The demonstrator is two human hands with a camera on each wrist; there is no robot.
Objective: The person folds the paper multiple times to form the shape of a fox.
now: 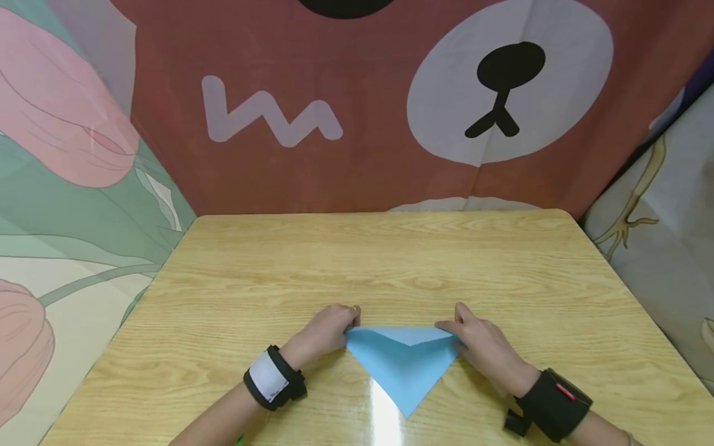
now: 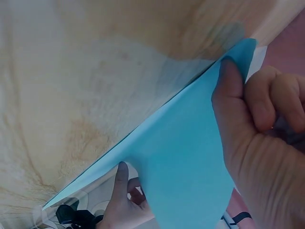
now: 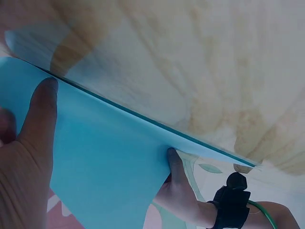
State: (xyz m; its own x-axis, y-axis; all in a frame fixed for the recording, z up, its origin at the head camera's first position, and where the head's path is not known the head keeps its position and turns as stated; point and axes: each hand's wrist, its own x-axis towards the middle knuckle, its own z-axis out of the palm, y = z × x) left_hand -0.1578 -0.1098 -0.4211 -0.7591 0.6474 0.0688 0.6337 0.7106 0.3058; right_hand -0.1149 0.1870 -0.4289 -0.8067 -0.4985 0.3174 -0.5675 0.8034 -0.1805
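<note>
1 brown printed cloth (image 1: 362,173) hangs behind the far edge of the table (image 1: 334,260), seemingly as a backdrop, while the table probably serves as a flat working surface. Over the table's near half, around its middle, is 1 blue paper (image 1: 404,378), showing as a triangle whose point faces the table's near side, with 1 flap along its far edge; whether it touches the tabletop I cannot tell. Toward the table's left, the left hand (image 1: 329,328) pinches 1 corner between thumb and curled fingers; toward its right, the right hand (image 1: 485,344) pinches the opposite corner, presumably so that 2 holds keep it spread and steady. Counted: 1 cloth, 1 table, 1 paper, 2 hands, 2 wristbands (image 1: 555,406), 1 per arm.
</note>
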